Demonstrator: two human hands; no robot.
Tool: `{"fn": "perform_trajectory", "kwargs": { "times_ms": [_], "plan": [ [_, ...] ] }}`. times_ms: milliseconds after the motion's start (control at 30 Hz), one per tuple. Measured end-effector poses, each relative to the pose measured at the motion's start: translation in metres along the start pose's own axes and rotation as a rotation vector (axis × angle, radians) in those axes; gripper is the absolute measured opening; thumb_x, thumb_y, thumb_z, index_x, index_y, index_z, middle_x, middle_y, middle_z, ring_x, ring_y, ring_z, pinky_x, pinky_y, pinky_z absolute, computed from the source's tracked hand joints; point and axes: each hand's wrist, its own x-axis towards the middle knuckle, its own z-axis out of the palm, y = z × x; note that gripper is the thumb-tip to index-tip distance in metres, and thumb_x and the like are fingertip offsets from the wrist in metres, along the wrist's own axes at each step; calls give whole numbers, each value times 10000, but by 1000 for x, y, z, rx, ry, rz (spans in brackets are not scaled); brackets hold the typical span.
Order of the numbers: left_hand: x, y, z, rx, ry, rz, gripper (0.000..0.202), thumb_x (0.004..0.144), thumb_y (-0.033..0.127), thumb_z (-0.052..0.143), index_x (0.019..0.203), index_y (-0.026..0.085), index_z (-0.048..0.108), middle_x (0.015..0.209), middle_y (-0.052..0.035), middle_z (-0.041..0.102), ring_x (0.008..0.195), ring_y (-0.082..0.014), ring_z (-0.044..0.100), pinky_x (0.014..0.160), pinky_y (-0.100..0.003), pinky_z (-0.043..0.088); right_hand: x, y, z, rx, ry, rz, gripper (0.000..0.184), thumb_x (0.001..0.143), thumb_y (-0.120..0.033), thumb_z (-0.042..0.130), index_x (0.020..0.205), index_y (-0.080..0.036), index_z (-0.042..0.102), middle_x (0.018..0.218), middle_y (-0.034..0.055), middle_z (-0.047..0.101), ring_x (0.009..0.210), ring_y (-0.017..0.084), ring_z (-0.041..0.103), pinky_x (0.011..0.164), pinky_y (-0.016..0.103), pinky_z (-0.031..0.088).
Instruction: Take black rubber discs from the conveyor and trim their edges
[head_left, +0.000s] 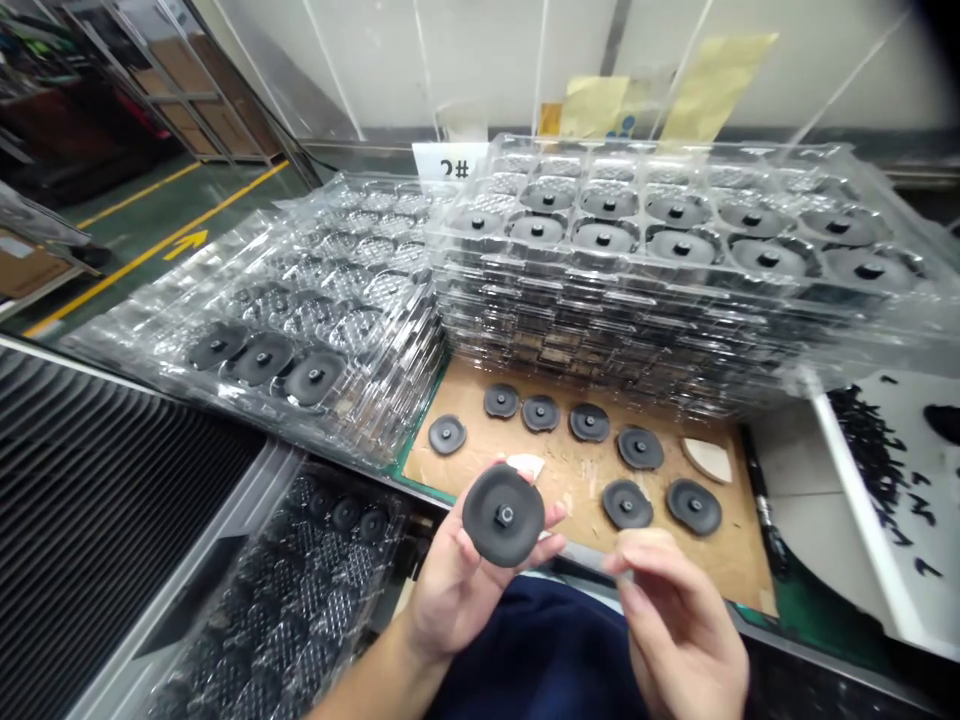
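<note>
A round dark grey disc [486, 530] with a small raised hub at its centre rests in my left hand [450, 590], fingers closed round its edge and hub side up. To its right, my right hand [686, 620] is closed with thumb and fingertips together; whatever may be between them is too small to make out. Beyond both hands, several similar discs [589, 422] lie apart on a brown cardboard sheet [555, 480]. A pale flat piece [706, 459] sits at the sheet's right side, and another pale piece [526, 465] shows just behind the held disc.
Stacked clear plastic trays [600, 330] holding discs rise behind the cardboard. A second tray stack [360, 390] stands to the left. At right, a white bin [862, 520] contains small black parts. A ribbed black surface [112, 500] and a lower disc tray [300, 590] lie at left.
</note>
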Motion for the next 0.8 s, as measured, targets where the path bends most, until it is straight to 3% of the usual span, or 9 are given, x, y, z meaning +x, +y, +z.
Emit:
{"fn": "perform_trajectory", "kwargs": {
  "times_ms": [100,167,233,333,400,467,533,700,800],
  "plan": [
    [4,3,0,225,36,120,614,755,439,650,1316,443,402,1251,-21,578,1063,-267,613,961,-469,431,21,-7,-2,31,109,66,193,778,-198,660,964,-247,642,721,12,566,644,150,575,602,277,517],
    [7,5,-1,527,19,259,798,728,300,716,1380,434,277,1228,-32,582,1095,-242,582,1006,-440,377,27,-10,-1,83,95,162,162,746,-240,710,902,-238,669,658,-2,587,591,147,580,588,273,520],
    [11,8,-1,822,-26,389,975,673,101,742,1417,387,181,1226,-60,585,1156,-247,535,1039,-438,326,28,-10,-2,156,54,274,115,805,-315,654,865,-221,686,566,-4,591,520,145,569,538,272,509],
    [13,12,2,1024,-68,501,1010,617,-41,717,1405,325,202,1223,-102,598,1148,-268,547,1025,-457,340,31,-9,-6,199,25,318,207,891,-335,531,870,-203,689,545,12,607,503,141,577,500,253,503],
    [12,14,4,1086,-83,531,1003,610,-44,724,1390,328,216,1227,-106,601,1145,-275,554,1014,-462,356,37,-10,-8,179,43,233,107,854,-276,589,853,-211,674,691,37,660,657,160,638,607,261,542],
    [10,15,4,1167,-91,513,1055,616,-16,740,1403,369,152,1233,-92,594,1154,-273,547,1014,-460,359,45,-14,-9,171,24,132,17,804,-206,641,805,-222,646,800,39,666,794,170,649,707,265,549],
    [8,15,3,1222,-85,462,1108,626,30,756,1416,398,71,1229,-78,585,1143,-261,549,1011,-440,367,52,-19,-10,196,-94,96,64,804,-174,630,772,-224,606,793,28,660,790,158,645,705,253,544],
    [5,10,-4,1162,-47,313,1095,641,131,772,1448,316,54,1154,-76,609,1073,-251,578,982,-363,399,64,-27,-12,257,-441,328,139,809,-245,637,723,-206,536,742,11,641,711,146,621,682,275,508],
    [4,7,-6,1106,-46,173,1033,656,204,771,1449,307,117,1127,-63,626,1058,-252,583,966,-346,413,67,-26,-14,234,-532,391,131,732,-244,711,711,-194,592,706,-7,611,672,139,561,651,268,451]
  ]
}}
